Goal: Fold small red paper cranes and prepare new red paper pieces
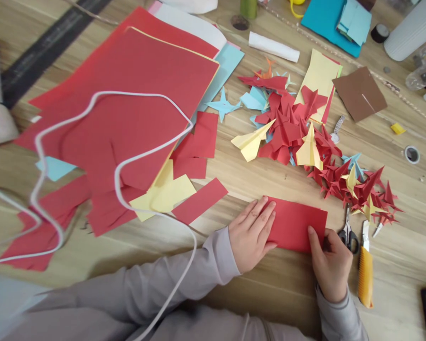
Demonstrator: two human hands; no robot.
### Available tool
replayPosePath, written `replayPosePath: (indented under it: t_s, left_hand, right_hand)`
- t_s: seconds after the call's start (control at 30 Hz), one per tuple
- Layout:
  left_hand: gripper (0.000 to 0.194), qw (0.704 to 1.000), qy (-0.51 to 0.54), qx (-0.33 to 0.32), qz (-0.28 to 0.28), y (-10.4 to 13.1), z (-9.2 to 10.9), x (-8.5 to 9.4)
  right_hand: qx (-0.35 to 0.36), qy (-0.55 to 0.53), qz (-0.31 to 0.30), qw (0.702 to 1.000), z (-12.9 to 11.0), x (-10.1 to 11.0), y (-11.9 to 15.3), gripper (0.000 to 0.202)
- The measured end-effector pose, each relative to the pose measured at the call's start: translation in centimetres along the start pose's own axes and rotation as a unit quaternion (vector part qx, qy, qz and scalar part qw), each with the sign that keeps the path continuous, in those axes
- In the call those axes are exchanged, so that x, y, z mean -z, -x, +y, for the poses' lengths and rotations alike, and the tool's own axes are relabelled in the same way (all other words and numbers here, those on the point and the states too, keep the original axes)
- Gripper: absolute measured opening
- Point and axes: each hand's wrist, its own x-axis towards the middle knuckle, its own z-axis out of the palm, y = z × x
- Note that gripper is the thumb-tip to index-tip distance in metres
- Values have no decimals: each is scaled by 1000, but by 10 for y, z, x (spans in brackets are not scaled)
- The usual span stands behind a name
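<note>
A red rectangle of paper (294, 225) lies in front of me on the wooden table (248, 182). Flat on its left end rests my left hand (252, 235), fingers stretched out, nothing gripped. At the paper's right end my right hand (330, 263) pinches the edge, with the thumb on top and the other fingers curled behind. Just right of that hand are black-handled scissors (348, 233) and a yellow-handled knife (365, 274).
Large red sheets (138, 94) and a white cable (117, 180) cover the left side. Smaller red strips (200, 200) lie nearer. Beyond the hands is a pile of folded paper pieces (284, 125), with a brown square (360, 94) and a wristwatch (336, 132) nearby.
</note>
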Motion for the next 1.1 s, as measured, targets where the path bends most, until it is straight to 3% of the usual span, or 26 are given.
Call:
replayPosePath:
  t_s: [0.23, 0.6, 0.7, 1.1]
  left_hand:
    - [49, 1000, 7, 11, -4, 1, 3, 3]
    - [48, 999, 10, 27, -31, 0, 4, 6]
    - [46, 999, 12, 29, -26, 0, 3, 6]
    - [42, 1000, 10, 12, -15, -3, 0, 9]
  right_hand:
    - [-61, -44, 45, 996, -1, -5, 5, 40]
    - [-14, -13, 51, 999, -5, -5, 2, 35]
    - [12, -9, 54, 998, -2, -6, 3, 25]
    - [37, 7, 48, 998, -5, -8, 2, 23]
